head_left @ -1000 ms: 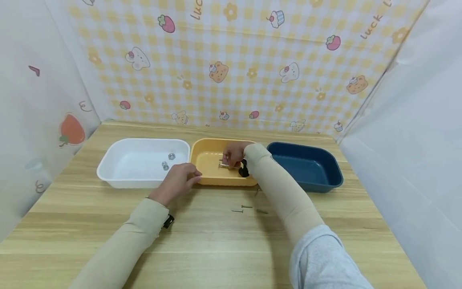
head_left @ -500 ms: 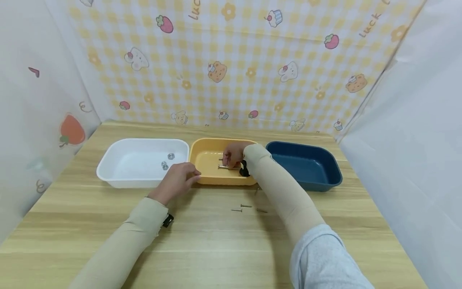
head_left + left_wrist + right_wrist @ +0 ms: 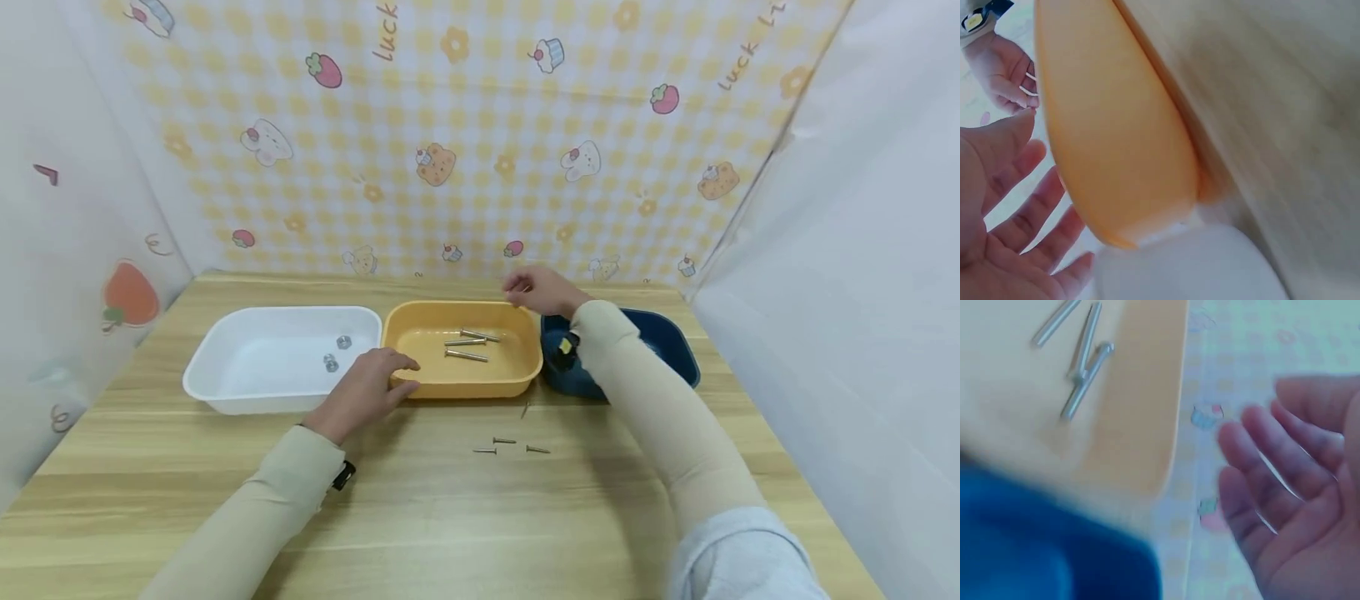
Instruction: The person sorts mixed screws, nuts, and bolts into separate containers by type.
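Observation:
In the head view my left hand (image 3: 362,390) is at the front left corner of the yellow tray (image 3: 465,389), thumb and fingers spread apart. The left wrist view shows those fingers beside the tray's wall (image 3: 1116,137) with nothing gripped. My right hand (image 3: 546,290) hovers over the tray's back right corner. From the right wrist, its fingers (image 3: 1257,469) look loosely bent and the palm holds nothing. Three long metal bolts (image 3: 466,356) lie on the yellow tray's floor, two of them crossing in the right wrist view.
A white tray (image 3: 255,358) on the left contains three hex nuts (image 3: 343,342). To the right stands a dark blue tray (image 3: 557,377), partly covered by the right forearm. Several small screws (image 3: 485,451) lie on the wooden table (image 3: 450,525) in front. A patterned cloth (image 3: 480,150) hangs behind.
My right hand has left the bolts and risen out of the yellow tray, moving back and right. My left fingers have spread apart at the rim. The head view has shifted slightly.

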{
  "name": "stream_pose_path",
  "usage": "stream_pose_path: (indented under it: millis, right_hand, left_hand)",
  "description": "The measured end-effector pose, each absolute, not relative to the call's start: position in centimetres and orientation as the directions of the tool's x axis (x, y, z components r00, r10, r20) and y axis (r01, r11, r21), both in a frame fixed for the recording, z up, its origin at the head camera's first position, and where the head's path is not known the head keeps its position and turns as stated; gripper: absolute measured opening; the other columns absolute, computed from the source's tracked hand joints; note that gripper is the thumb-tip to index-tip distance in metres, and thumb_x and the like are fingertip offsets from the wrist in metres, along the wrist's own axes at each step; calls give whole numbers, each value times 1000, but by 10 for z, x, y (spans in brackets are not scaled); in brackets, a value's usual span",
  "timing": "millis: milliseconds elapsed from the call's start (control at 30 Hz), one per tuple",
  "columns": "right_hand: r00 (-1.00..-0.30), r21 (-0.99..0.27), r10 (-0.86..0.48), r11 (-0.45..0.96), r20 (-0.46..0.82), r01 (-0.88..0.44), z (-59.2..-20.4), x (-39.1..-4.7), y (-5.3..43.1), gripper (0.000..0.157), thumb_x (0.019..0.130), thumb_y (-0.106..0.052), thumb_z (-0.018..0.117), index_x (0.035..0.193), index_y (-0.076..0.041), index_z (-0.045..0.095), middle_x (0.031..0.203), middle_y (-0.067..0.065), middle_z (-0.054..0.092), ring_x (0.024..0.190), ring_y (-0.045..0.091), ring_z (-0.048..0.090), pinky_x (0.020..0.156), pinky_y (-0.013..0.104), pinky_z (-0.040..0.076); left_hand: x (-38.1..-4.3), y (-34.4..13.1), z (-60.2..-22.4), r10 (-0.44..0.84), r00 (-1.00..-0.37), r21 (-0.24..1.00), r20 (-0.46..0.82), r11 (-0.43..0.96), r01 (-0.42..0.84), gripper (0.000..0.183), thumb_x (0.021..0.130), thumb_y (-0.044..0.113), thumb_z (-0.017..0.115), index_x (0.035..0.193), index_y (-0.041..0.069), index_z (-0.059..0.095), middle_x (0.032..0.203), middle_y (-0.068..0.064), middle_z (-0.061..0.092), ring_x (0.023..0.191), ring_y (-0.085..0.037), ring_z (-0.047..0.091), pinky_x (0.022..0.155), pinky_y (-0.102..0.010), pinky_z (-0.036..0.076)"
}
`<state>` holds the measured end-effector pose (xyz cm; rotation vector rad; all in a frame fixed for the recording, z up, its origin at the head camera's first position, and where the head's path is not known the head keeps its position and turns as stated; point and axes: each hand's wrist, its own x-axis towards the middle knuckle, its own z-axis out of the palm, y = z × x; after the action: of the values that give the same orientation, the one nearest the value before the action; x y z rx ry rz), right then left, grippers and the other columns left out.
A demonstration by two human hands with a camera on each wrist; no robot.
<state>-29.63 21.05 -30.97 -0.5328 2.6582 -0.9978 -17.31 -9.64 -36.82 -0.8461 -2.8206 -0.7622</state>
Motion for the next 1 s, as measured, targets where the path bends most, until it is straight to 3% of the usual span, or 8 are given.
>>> stream_pose_path:
  millis: [200, 333, 500, 600, 667, 800, 900, 1000]
  right_hand:
    - [-992, -794, -120, 601, 27, -95, -307, -271, 263, 34, 99, -15, 56, 129, 0, 54, 126, 19, 57, 116, 32, 54, 96, 45, 45]
    - [-995, -902, 99, 430, 18, 27, -309, -251, 292, 40, 99, -14, 56, 135, 1, 48, 133, 21, 51, 111, 24, 55, 97, 44, 44]
    - [-928, -954, 371, 286, 25, 89, -312, -227, 324, 33, 97, -14, 57, 128, -6, 51, 124, 10, 55, 95, 5, 53, 88, 31, 45]
    - [-854, -957, 521, 251, 8, 144, -320, -213, 344, 20, 95, -14, 59, 114, -17, 54, 110, -1, 57, 93, 1, 51, 83, 24, 44]
    - [-802, -956, 596, 221, -24, 193, -327, -206, 357, 20, 93, -11, 60, 108, -22, 53, 104, -7, 55, 94, 2, 49, 83, 22, 42]
    - [-753, -936, 648, 183, -114, 300, -342, -195, 375, 38, 92, -10, 58, 129, -15, 50, 122, 0, 49, 112, 14, 46, 93, 27, 40]
    - [-777, -928, 603, 159, -180, 337, -354, -189, 384, 61, 94, -10, 52, 149, -6, 26, 145, 12, 37, 132, 25, 35, 106, 33, 33]
    - [-822, -924, 516, 138, -239, 356, -368, -181, 390, 66, 97, -8, 46, 153, -4, 11, 155, 19, 21, 140, 31, 26, 113, 40, 26]
  left_hand:
    - [-169, -80, -357, 516, -786, 410, 341, 671, 618, 27, 88, 16, 73, 110, 2, 69, 108, -12, 67, 106, -33, 60, 92, -47, 47]
    - [-164, -67, -353, 552, -744, 408, 376, 622, 668, 25, 87, 14, 74, 109, 3, 69, 106, -11, 67, 99, -28, 63, 86, -42, 51]
    - [-160, -52, -356, 649, -645, 414, 404, 499, 761, 20, 87, 10, 73, 104, 1, 69, 98, -11, 68, 82, -21, 66, 73, -31, 54]
    - [-157, -44, -362, 727, -608, 431, 318, 460, 776, 18, 88, 11, 73, 103, 2, 70, 94, -8, 68, 79, -16, 64, 70, -27, 53]
    - [-157, -39, -367, 763, -603, 458, 234, 461, 760, 16, 88, 12, 72, 101, 3, 71, 92, -4, 69, 78, -13, 62, 69, -25, 51]
    - [-160, -27, -376, 803, -586, 480, 105, 476, 737, 8, 88, 12, 72, 94, 7, 72, 88, 2, 69, 77, -9, 60, 71, -26, 51]
    - [-163, -20, -381, 824, -562, 465, 69, 472, 749, 3, 88, 12, 71, 88, 9, 72, 83, 4, 67, 75, -9, 58, 72, -27, 50]
    - [-164, -14, -387, 838, -544, 461, 43, 466, 755, 4, 88, 10, 70, 83, 11, 71, 77, 7, 63, 70, -7, 54, 68, -24, 48]
